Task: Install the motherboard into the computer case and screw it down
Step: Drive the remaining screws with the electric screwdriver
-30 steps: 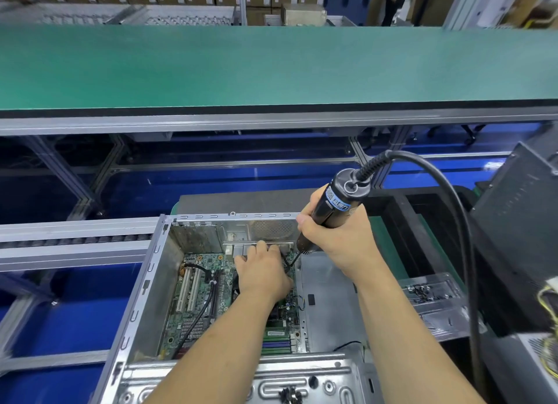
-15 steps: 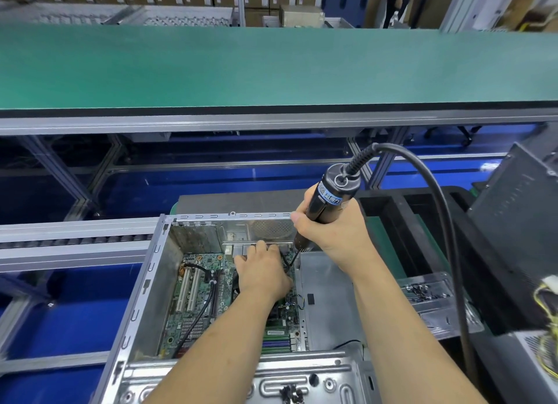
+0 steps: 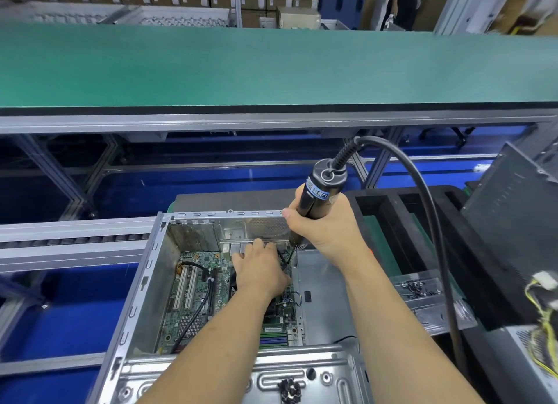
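The motherboard (image 3: 193,301) lies flat in the open computer case (image 3: 145,285), long axis running away from the person. The left hand (image 3: 259,275) presses its far end, fingers (image 3: 256,246) extended; the right hand (image 3: 326,225) grips an electric screwdriver (image 3: 317,192), tip down at the board's far right corner.

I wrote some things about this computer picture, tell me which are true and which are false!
1. The right hand grips the electric screwdriver. True.
2. The motherboard is lying outside the computer case. False: it sits inside the case.
3. The left hand rests on the motherboard. True.
4. The screwdriver has no cord. False: a black cable comes out of its top.
5. The conveyor belt behind the case is red. False: it is green.
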### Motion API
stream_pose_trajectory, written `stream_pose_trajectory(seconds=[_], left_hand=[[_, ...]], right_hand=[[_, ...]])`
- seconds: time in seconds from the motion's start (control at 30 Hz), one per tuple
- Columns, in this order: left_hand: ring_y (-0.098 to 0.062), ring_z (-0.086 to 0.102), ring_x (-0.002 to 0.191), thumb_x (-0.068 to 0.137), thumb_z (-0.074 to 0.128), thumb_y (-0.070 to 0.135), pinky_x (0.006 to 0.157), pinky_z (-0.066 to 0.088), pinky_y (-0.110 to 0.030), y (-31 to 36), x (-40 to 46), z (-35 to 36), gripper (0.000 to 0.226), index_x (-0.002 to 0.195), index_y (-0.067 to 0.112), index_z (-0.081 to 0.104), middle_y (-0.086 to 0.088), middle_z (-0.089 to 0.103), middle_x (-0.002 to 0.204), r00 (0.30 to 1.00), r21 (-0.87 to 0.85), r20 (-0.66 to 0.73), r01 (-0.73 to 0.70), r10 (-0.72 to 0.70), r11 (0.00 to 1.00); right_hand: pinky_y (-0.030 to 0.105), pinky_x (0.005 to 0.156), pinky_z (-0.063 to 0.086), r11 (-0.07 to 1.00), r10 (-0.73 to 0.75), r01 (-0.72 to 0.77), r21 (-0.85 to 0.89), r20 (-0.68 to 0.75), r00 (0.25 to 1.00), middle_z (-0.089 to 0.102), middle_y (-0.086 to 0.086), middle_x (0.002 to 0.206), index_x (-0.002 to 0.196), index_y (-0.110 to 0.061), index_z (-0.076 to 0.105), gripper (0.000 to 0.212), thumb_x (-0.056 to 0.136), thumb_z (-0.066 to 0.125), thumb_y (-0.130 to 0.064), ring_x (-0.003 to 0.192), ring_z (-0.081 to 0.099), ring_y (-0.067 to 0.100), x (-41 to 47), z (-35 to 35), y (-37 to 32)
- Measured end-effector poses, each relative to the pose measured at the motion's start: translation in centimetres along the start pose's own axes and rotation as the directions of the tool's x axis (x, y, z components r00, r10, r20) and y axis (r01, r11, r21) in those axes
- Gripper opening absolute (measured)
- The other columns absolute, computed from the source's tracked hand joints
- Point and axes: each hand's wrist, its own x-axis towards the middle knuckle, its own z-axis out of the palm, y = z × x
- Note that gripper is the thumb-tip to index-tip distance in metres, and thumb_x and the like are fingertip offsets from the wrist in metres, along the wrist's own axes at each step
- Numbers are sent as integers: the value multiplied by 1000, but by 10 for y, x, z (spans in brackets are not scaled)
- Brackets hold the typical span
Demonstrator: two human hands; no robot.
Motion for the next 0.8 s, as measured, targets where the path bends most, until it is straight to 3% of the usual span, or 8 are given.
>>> stream_pose_trajectory(seconds=[0.07, 0.13, 0.5, 0.63, 0.7, 0.8], left_hand=[[-21, 40, 121, 77, 66, 45, 100, 27, -43, 0, 0, 1, 53, 126, 33, 52, 3, 44, 118, 1000, 2, 1, 2, -2, 1000], [-21, 39, 121, 76, 67, 46, 100, 27, -43, 0, 1, 2, 53, 125, 32, 53, 3, 44, 118, 1000, 2, 0, 5, -5, 1000], [-20, 41, 119, 76, 66, 46, 101, 27, -45, -1, 2, 4, 50, 123, 31, 54, 3, 44, 117, 1000, -2, -9, 5, -5, 1000], [-20, 41, 119, 76, 66, 45, 101, 27, -45, -1, 3, 5, 51, 123, 32, 54, 3, 45, 118, 1000, 2, -11, 7, -7, 1000], [-20, 41, 119, 76, 66, 45, 100, 27, -45, -1, 3, 4, 50, 122, 32, 55, 3, 45, 117, 1000, 1, -9, 7, -7, 1000], [-21, 41, 120, 76, 67, 46, 101, 27, -45, -1, 3, 4, 50, 121, 31, 54, 3, 45, 119, 1000, 6, -1, 9, -9, 1000]], right_hand=[[49, 69, 53, 1000, 0, 0, -10, -10, 1000, 62, 19, 68, 74, -3, 57, 41, 64, 74, -38, 65, 56, 19, 2, 0, -1], [54, 72, 54, 1000, 1, -1, -5, -15, 1000, 62, 24, 71, 73, -9, 58, 34, 65, 73, -38, 65, 57, 22, 2, -1, -1], [54, 70, 55, 998, -52, 51, -21, -33, 998, 63, 19, 69, 72, -20, 62, 18, 68, 70, -36, 65, 59, 25, 2, -3, 4], [37, 68, 56, 997, -73, 73, -21, -17, 997, 65, 15, 70, 69, -28, 66, 7, 71, 72, -31, 64, 60, 17, 2, -5, 5], [31, 65, 55, 997, -83, 83, -8, -19, 996, 65, 10, 67, 70, -22, 64, 13, 73, 75, -28, 62, 59, 16, 1, -6, 6], [32, 67, 54, 996, -85, 86, 12, -20, 996, 64, -1, 65, 68, -12, 62, 27, 70, 79, -34, 63, 60, 16, 1, -8, 5]])
